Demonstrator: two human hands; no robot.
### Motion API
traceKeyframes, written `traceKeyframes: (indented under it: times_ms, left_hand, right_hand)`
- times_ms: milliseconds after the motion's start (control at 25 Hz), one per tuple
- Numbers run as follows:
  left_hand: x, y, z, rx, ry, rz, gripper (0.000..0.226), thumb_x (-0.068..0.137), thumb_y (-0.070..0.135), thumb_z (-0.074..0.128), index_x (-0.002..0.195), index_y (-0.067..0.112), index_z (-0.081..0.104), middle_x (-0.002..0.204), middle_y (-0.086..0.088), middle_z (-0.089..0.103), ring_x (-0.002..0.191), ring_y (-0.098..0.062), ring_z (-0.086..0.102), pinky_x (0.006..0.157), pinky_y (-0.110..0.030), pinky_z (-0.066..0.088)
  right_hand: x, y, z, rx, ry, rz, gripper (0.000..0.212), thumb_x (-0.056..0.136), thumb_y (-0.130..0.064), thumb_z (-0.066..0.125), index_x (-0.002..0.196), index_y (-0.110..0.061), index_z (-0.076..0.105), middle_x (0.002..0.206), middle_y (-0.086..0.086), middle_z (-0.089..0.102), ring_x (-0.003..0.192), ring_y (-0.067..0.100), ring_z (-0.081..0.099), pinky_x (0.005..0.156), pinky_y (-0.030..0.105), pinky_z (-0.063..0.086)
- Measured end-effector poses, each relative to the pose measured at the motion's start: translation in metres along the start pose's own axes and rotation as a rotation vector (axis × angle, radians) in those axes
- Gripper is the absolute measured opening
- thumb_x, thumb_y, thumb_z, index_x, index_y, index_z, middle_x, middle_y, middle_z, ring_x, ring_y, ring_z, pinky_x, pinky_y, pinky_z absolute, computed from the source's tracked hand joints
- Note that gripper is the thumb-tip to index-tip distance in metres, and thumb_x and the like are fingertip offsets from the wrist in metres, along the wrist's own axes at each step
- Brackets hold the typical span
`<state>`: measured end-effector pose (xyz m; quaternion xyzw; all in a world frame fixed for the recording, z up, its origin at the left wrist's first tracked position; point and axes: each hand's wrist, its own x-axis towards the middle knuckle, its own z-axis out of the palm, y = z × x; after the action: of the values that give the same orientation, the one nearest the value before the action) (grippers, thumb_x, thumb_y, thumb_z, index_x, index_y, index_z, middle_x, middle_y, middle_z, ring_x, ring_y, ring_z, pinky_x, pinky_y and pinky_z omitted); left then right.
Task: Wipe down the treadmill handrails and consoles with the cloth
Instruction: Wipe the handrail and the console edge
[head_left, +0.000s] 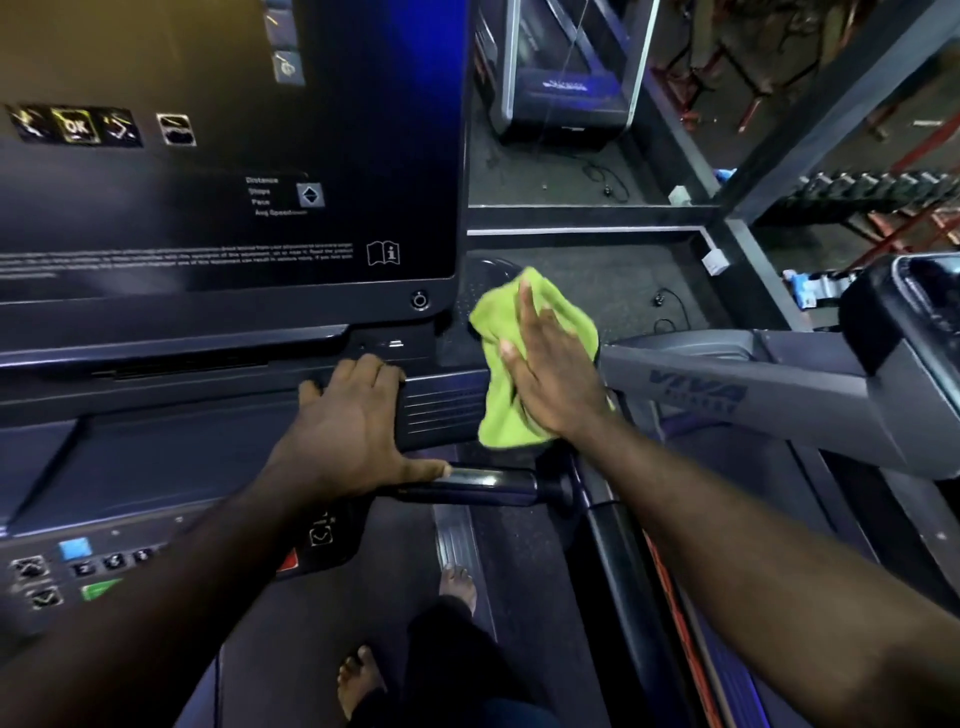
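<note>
A bright green cloth (498, 410) lies over the right end of the treadmill console (208, 457), where the grey handrail arm (727, 395) joins it. My right hand (550, 374) presses flat on the cloth with straight fingers. My left hand (348, 421) rests spread on the dark console ledge just left of the cloth, thumb touching a short black grip bar (488, 483). The large dark screen (208, 156) fills the upper left.
Control buttons (78, 571) sit at the lower left of the console. Bare feet (457, 587) stand on the treadmill deck below. A neighbouring machine's console (904, 312) is at the right, another treadmill (566, 88) lies ahead, with a rack frame (810, 130) and floor cables (665, 312).
</note>
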<state>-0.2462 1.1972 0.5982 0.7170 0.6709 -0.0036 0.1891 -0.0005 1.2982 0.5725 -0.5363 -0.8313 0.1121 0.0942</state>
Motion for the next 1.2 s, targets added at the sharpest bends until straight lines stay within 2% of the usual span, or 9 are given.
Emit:
traceKeyframes:
  times_ms: [80,160,400,480,640,840,920,1040,1200]
  left_hand:
    - [0.003,-0.001,0.000,0.010,-0.030,-0.009,0.123,0.051,0.106,0.048,0.145,0.028,0.036,0.135,0.007,0.038,0.129,-0.018,0.037,0.107,-0.058,0.039]
    - [0.007,-0.004,0.002,0.007,-0.038,-0.007,0.123,0.051,0.107,0.047,0.145,0.029,0.035,0.134,0.008,0.037,0.127,-0.018,0.037,0.106,-0.059,0.040]
    - [0.006,-0.004,0.001,-0.019,-0.034,0.002,0.115,0.055,0.103,0.054,0.143,0.030,0.037,0.131,0.010,0.037,0.123,-0.016,0.037,0.106,-0.059,0.039]
    - [0.004,-0.004,0.000,-0.007,-0.033,-0.004,0.118,0.055,0.104,0.053,0.144,0.028,0.038,0.131,0.008,0.038,0.124,-0.018,0.037,0.103,-0.058,0.040]
    - [0.004,-0.002,-0.003,-0.006,-0.033,0.003,0.118,0.056,0.104,0.051,0.145,0.028,0.038,0.131,0.008,0.038,0.123,-0.018,0.037,0.102,-0.056,0.039]
    - [0.005,-0.005,0.000,-0.017,-0.032,0.008,0.111,0.056,0.102,0.055,0.140,0.032,0.040,0.123,0.011,0.035,0.119,-0.015,0.037,0.100,-0.051,0.035]
    - [0.002,-0.003,0.001,0.007,-0.028,0.015,0.115,0.056,0.103,0.054,0.143,0.029,0.039,0.128,0.009,0.037,0.123,-0.017,0.037,0.103,-0.053,0.036]
    - [0.001,-0.002,-0.004,-0.011,-0.037,0.004,0.119,0.059,0.102,0.056,0.149,0.027,0.036,0.134,0.008,0.037,0.127,-0.017,0.037,0.108,-0.055,0.035]
    - [0.003,-0.005,-0.004,-0.020,-0.035,0.010,0.116,0.056,0.103,0.055,0.145,0.031,0.038,0.129,0.010,0.036,0.123,-0.015,0.036,0.107,-0.053,0.036]
  right_hand:
    - [0.041,-0.019,0.009,-0.043,0.010,0.030,0.067,0.110,-0.053,0.021,0.168,-0.030,-0.006,0.171,0.014,0.028,0.159,0.031,0.023,0.125,0.057,0.025]
    - [0.080,-0.025,0.017,-0.127,0.014,-0.011,0.063,0.109,-0.049,0.026,0.166,-0.024,0.020,0.166,0.015,0.038,0.157,0.031,0.030,0.123,0.056,0.030]
    - [0.121,-0.064,0.007,-0.112,-0.102,0.026,0.067,0.091,-0.046,0.024,0.139,-0.016,0.060,0.142,0.011,0.060,0.137,0.031,0.051,0.114,0.051,0.039]
    - [0.075,-0.069,0.016,-0.090,-0.016,-0.013,0.069,0.095,-0.045,0.020,0.147,-0.016,0.056,0.150,0.012,0.057,0.142,0.031,0.048,0.115,0.053,0.039]
    - [0.065,-0.027,0.008,-0.191,-0.110,-0.102,0.067,0.105,-0.051,0.020,0.156,-0.015,0.043,0.161,0.022,0.044,0.150,0.036,0.040,0.120,0.054,0.036]
    - [0.106,-0.065,0.017,-0.160,-0.059,0.160,0.060,0.106,-0.031,0.029,0.163,-0.014,0.032,0.167,0.011,0.036,0.155,0.028,0.033,0.123,0.051,0.030]
    - [0.047,-0.061,0.028,-0.139,0.059,0.045,0.062,0.105,-0.040,0.026,0.157,-0.014,0.045,0.161,0.016,0.047,0.149,0.033,0.045,0.118,0.054,0.038]
    - [0.051,-0.009,0.010,-0.233,-0.058,-0.147,0.070,0.104,-0.059,0.021,0.159,-0.020,0.041,0.159,0.023,0.046,0.145,0.041,0.047,0.116,0.056,0.041]
    - [0.113,-0.027,-0.001,-0.169,-0.088,0.233,0.064,0.105,-0.053,0.021,0.164,-0.029,0.026,0.168,0.016,0.033,0.152,0.037,0.035,0.118,0.056,0.036]
